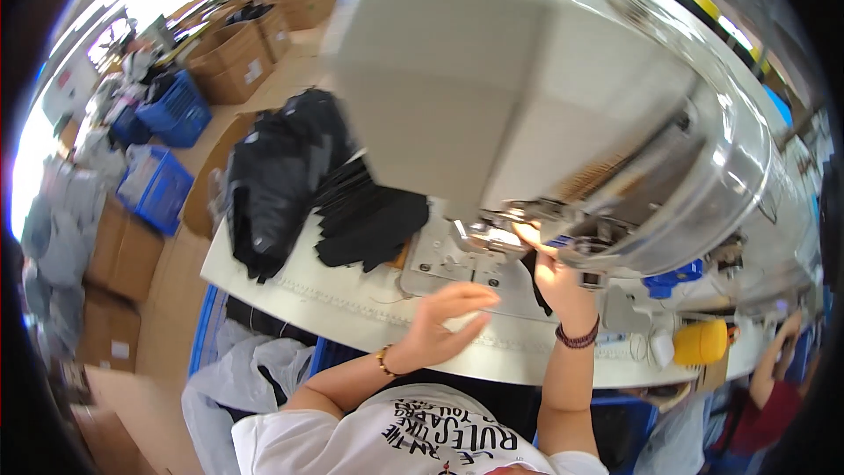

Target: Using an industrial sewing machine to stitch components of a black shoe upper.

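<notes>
A large grey-white sewing machine [440, 79] fills the upper middle, standing on a white worktable [369, 321]. My right hand [563, 286] is raised at its needle area [492, 233], one finger stretched up against the metal parts. The machine head hides its other fingers, so any grip is unclear. A strip of black fabric [538, 286] lies just left of that hand. Over the table's front part, my left hand [447, 321] hovers with thumb and fingers apart, holding nothing. Beyond it, at the left, lies a stack of black fabric pieces [365, 220].
A black plastic-wrapped bundle [286, 180] sits at the table's left end. A yellow container [701, 343] stands at the right. Cardboard boxes [229, 62] and blue crates [156, 189] crowd the floor at left. Another person in a dark red top [763, 409] is at far right.
</notes>
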A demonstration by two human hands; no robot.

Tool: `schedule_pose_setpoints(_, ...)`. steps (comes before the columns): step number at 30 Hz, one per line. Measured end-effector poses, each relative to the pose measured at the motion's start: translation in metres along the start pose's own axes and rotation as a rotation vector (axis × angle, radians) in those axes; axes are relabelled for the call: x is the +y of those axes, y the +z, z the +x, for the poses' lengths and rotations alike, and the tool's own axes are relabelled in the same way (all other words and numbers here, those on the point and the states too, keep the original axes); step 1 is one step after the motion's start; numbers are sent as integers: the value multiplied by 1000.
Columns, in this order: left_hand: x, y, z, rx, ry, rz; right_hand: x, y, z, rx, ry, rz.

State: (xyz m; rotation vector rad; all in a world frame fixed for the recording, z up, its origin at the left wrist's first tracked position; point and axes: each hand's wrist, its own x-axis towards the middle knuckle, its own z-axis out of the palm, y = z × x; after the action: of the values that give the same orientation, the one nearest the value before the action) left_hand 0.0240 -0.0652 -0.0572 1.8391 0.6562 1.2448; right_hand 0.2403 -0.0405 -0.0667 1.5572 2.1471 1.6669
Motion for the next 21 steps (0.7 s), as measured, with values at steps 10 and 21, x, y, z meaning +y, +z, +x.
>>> schedule_pose_setpoints(10, -22, 61, -33, -447, -419, -803, 77, -116, -42, 200, 767, 924)
schedule_pose_setpoints(21, -34, 71, -45, -900, -139, -1143, 80, -132, -84, 351, 681, 1257)
